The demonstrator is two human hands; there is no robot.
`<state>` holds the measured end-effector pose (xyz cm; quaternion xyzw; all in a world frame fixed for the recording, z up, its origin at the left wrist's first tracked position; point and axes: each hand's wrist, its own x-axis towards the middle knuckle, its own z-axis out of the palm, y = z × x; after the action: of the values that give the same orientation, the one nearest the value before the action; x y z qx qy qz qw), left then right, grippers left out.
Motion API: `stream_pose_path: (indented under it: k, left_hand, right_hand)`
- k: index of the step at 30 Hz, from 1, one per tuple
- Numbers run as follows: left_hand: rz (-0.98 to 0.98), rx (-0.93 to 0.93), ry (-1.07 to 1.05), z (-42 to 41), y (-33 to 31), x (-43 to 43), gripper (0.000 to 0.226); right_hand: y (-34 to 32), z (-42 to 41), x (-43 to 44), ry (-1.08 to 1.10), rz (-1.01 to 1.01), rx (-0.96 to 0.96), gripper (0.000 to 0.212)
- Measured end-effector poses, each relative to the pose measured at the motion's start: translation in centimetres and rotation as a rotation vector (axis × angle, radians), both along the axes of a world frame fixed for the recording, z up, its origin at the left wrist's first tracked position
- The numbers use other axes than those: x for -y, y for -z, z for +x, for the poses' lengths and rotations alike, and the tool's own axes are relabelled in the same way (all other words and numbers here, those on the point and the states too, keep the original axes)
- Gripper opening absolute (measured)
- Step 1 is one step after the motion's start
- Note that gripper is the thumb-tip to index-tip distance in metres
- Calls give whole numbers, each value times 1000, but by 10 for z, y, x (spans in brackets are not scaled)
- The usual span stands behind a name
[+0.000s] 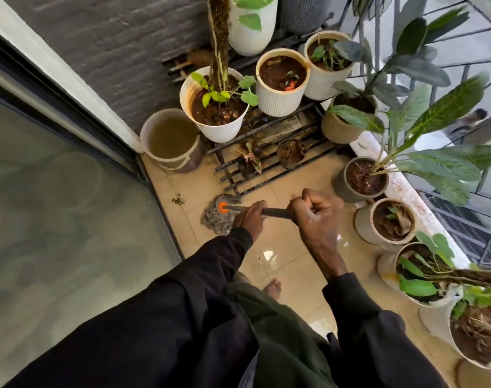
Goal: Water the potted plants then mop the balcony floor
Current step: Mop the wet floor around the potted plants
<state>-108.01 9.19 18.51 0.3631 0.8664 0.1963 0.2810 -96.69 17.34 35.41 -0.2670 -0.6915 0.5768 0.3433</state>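
Observation:
I grip a dark mop handle (275, 212) with both hands. My left hand (248, 218) holds it lower down, close to the mop head. My right hand (315, 219) is curled round it higher up. The grey string mop head (215, 219), with an orange collar, lies on the beige tiled floor (289, 247) near the sliding door track. The tiles by my bare foot (272, 287) shine wet. Several white and grey potted plants (280, 82) stand on a black metal rack (266, 163) and along the railing side.
A bucket (170, 140) of murky water stands in the corner by the wall. A glass sliding door (65, 205) fills the left. Pots (392, 221) line the right edge under the railing (462, 214). A bit of leaf debris (178, 200) lies near the door track.

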Motion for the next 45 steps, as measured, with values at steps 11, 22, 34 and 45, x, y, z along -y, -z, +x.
stream_pose_path:
  k: [11,22,34,45]
  left_hand:
    - [53,138,-232,-149,34,4,18]
    - [105,137,-161,-147,-13,-12,42]
    - [109,355,-265,-174,-10,-10,23]
    - [81,224,91,-196,-20,-1,14]
  right_hand:
    - [42,-137,30,-48,53,182,42]
    - [-27,-186,-33,-188,179,144,33]
    - [-41,-237,-45,-214,216,181,30]
    - [-41,-228,-25,-108,-48,-7,34]
